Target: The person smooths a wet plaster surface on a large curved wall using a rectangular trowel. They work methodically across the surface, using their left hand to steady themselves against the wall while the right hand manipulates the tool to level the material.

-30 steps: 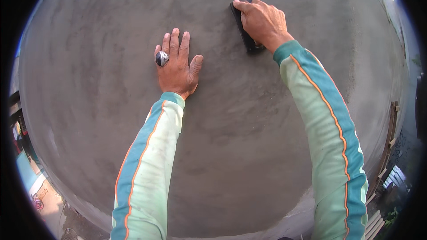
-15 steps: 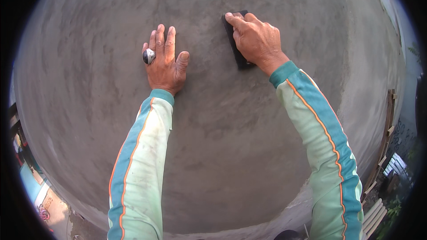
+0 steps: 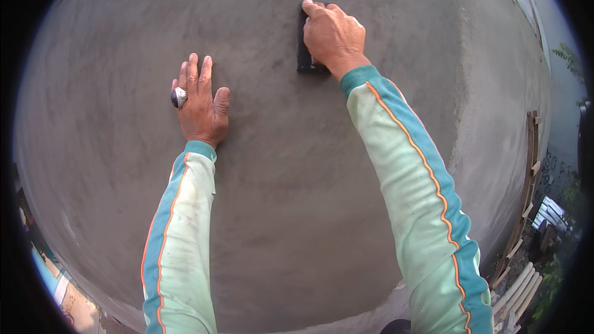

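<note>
A grey plastered wall (image 3: 297,210) fills most of the view. My left hand (image 3: 202,108) lies flat on it, left of the middle, with fingers stretched upward and the thumb apart. A large ring with a dark stone (image 3: 179,97) sits on one of its fingers. Higher up and to the right, my right hand (image 3: 339,34) grips a black rectangular plastering float (image 3: 304,55). The float lies against the wall, its long side nearly upright. My hand covers most of it, including any handle.
A lighter strip of wall (image 3: 489,117) runs down the right side. Beyond it stand a wooden ladder-like frame (image 3: 531,167), a bundle of pale poles (image 3: 520,294) and green leaves (image 3: 568,59). A dark rounded thing (image 3: 396,326) shows at the bottom edge.
My right hand has slid the float upward along the wall, and the float has turned more upright. The view has shifted slightly; my left hand appears lower and further left, still flat.
</note>
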Action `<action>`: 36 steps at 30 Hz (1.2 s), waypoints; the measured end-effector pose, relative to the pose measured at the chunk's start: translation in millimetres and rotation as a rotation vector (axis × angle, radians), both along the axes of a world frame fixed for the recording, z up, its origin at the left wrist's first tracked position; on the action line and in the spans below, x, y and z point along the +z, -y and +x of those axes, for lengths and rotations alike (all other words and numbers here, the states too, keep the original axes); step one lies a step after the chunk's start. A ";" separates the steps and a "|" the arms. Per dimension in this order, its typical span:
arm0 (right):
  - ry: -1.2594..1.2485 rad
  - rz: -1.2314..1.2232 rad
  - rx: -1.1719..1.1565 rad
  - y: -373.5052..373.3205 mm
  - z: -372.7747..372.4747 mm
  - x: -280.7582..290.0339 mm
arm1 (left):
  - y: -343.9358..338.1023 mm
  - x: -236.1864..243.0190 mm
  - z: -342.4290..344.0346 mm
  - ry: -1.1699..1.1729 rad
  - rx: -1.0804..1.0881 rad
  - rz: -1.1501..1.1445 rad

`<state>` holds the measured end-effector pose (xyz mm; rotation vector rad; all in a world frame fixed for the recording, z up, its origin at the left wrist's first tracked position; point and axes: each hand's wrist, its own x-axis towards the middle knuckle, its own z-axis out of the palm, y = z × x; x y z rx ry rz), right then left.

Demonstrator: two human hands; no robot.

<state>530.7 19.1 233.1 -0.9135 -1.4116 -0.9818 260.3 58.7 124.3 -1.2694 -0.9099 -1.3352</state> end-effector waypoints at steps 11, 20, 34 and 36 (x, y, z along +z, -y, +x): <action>0.197 -0.243 0.121 -4.9 59.0 -469.7 | -16.2 10.5 -16.0 -0.084 0.000 0.065; -1.812 -0.564 1.242 100.4 157.7 -653.1 | -7.6 6.0 -5.6 -0.020 0.030 0.018; -0.504 -0.431 0.291 22.8 152.4 -506.5 | 1.3 1.6 5.8 0.004 0.033 -0.001; -0.400 -0.280 0.196 -19.0 153.5 -441.2 | -0.2 2.0 4.6 -0.009 0.027 0.006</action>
